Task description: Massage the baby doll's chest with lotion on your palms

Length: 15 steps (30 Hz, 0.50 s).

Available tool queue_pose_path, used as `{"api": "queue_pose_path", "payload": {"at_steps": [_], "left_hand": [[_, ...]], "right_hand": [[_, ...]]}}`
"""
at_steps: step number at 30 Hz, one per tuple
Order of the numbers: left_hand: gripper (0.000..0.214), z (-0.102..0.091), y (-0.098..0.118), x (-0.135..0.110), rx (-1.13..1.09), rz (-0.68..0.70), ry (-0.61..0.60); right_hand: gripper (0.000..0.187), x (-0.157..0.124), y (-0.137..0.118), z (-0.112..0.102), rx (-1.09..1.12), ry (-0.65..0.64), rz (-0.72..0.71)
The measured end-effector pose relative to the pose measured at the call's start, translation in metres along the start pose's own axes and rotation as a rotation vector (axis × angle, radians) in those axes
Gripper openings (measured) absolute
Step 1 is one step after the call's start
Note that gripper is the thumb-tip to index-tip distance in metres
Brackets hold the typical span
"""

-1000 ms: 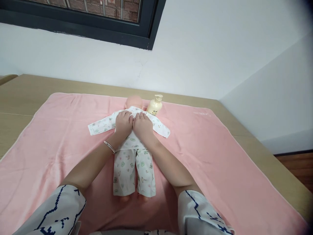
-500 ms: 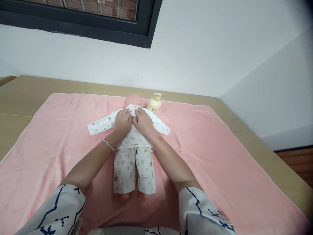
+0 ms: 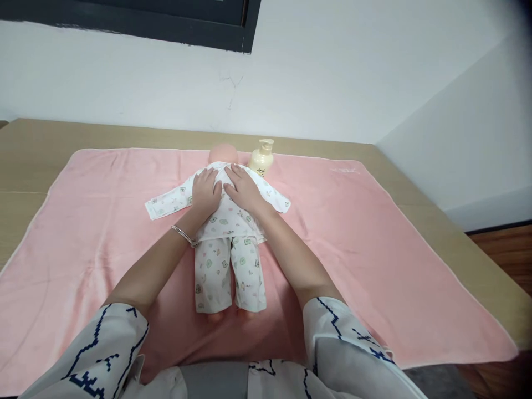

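A baby doll [image 3: 223, 154] lies on a pink blanket [image 3: 353, 249], its bald head pointing away from me. It wears a white printed top [image 3: 228, 221] with both sleeves spread sideways, and matching trousers [image 3: 213, 277]. My left hand [image 3: 206, 191] rests flat on the left side of the top's upper part, fingers stretched. On the other side, my right hand [image 3: 243, 189] lies flat too, its fingers a little apart. The thumbs are close to each other near the middle of the top. Neither hand grips anything. The doll's feet show just below the trouser hems.
A cream pump bottle [image 3: 261, 159] stands beside the doll's head, to the right. Beneath the blanket is a light wooden table [image 3: 424, 221], pushed up near a white wall [image 3: 311, 83]. A dark window frame [image 3: 187, 27] is above.
My view has tipped downward, so the doll and table sit higher in the picture. Both hands stay on the top, with the thumbs and fingers slightly more spread.
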<state>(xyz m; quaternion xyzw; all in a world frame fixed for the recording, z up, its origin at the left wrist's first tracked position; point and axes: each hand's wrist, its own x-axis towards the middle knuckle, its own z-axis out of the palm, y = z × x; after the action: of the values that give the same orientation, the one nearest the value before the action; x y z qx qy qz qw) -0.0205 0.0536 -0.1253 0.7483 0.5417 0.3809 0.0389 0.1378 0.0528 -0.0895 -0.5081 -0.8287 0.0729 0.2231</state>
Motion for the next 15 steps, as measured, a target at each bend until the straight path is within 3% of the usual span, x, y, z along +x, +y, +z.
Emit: {"api": "queue_pose_path", "payload": {"at_steps": [5, 15], "left_hand": [[0.038, -0.004, 0.003, 0.001, -0.036, 0.054, 0.044], [0.042, 0.002, -0.002, 0.000, -0.065, -0.029, 0.038]], "right_hand": [[0.056, -0.004, -0.011, 0.003, -0.075, 0.055, 0.041], [0.054, -0.003, -0.014, 0.005, -0.110, 0.062, 0.056]]}}
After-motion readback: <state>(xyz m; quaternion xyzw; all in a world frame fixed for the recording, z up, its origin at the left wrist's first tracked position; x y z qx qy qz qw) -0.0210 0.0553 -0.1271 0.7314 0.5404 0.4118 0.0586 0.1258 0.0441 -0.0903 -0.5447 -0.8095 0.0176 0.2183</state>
